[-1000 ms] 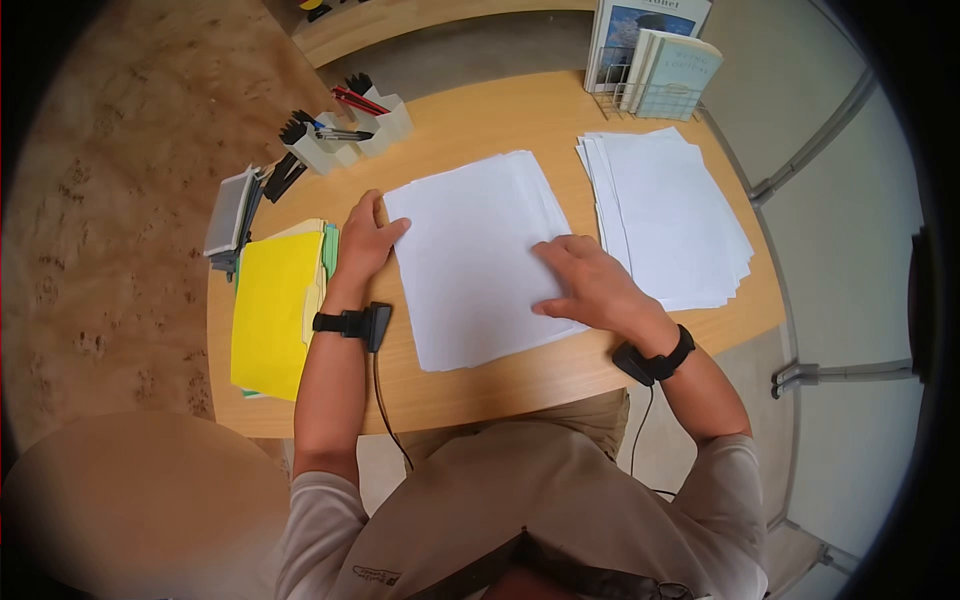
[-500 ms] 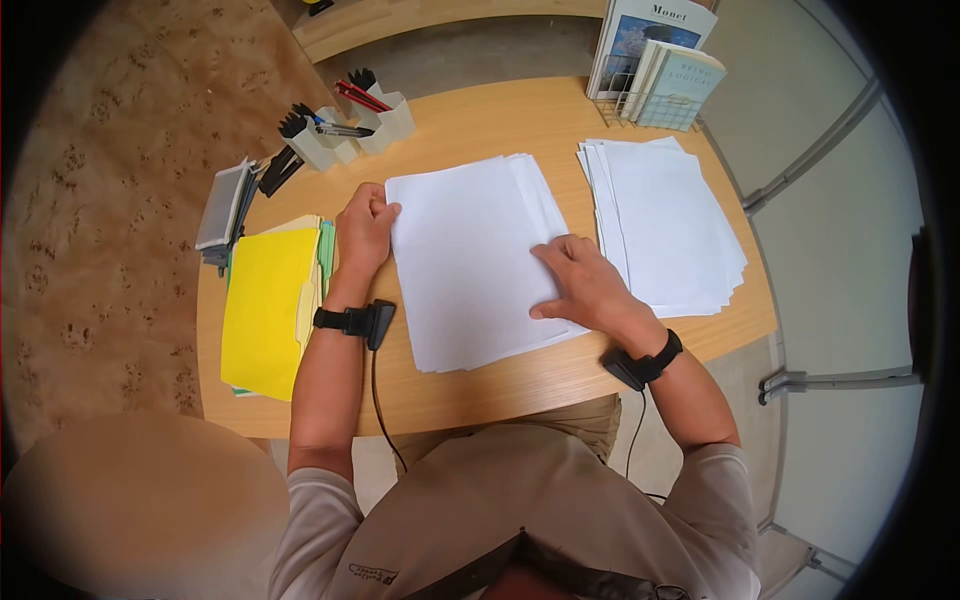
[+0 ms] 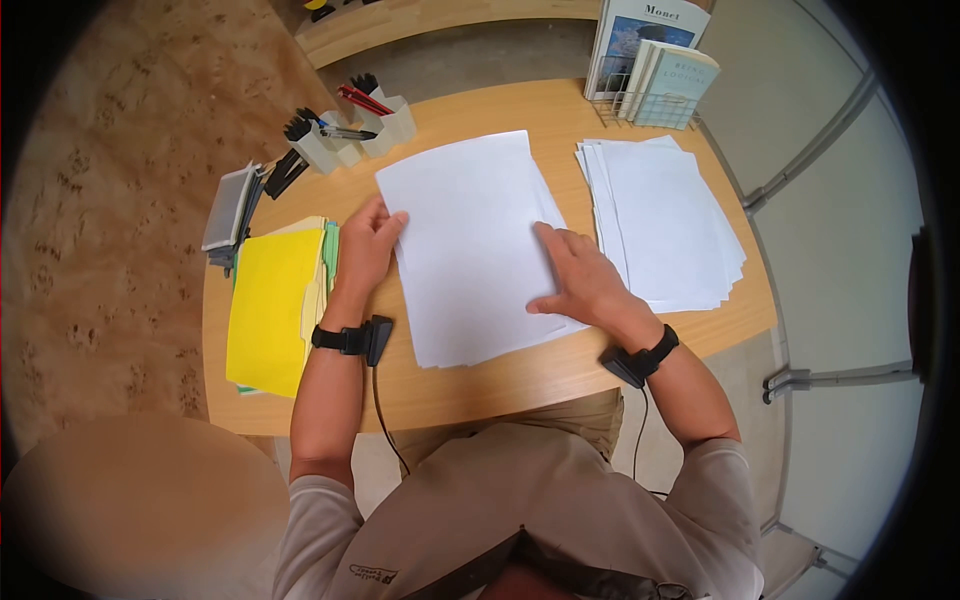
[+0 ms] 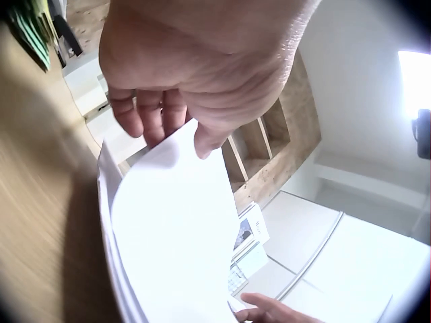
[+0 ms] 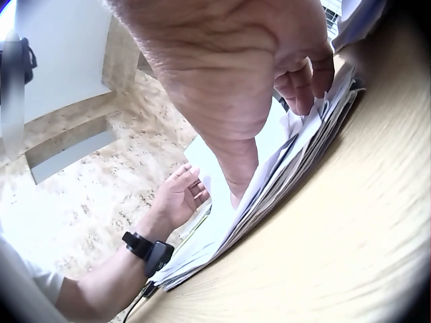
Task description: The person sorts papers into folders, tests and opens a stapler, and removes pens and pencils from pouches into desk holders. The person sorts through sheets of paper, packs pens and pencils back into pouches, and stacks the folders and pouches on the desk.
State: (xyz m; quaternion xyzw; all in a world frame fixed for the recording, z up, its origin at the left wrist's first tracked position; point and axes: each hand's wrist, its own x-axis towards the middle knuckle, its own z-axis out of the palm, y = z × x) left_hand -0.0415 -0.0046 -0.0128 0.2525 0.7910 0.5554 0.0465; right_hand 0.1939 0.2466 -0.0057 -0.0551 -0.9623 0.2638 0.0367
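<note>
A stack of white paper (image 3: 470,270) lies on the desk between both hands. At its left side the left hand (image 3: 366,245) pinches the edge of a top sheet (image 4: 175,215) between thumb and fingers. In the left wrist view this sheet curves up off the papers under it. The right hand (image 3: 583,275) rests on the stack's right side, thumb and forefinger spread apart. In the right wrist view its thumb (image 5: 237,178) presses on the top, while the other fingers lie at the uneven sheet edges.
A second, fanned pile of white paper (image 3: 665,225) lies to the right. Yellow folders (image 3: 270,310) are at the left, with pen holders (image 3: 330,150) and a grey upright holder (image 3: 230,210) behind. A wire rack (image 3: 640,108) with books stands at the back right.
The top sheet's far edge has risen and shifted away from the stack, with the left hand pinching its edge. The right hand has stayed nearly in place, its forefinger a little farther forward.
</note>
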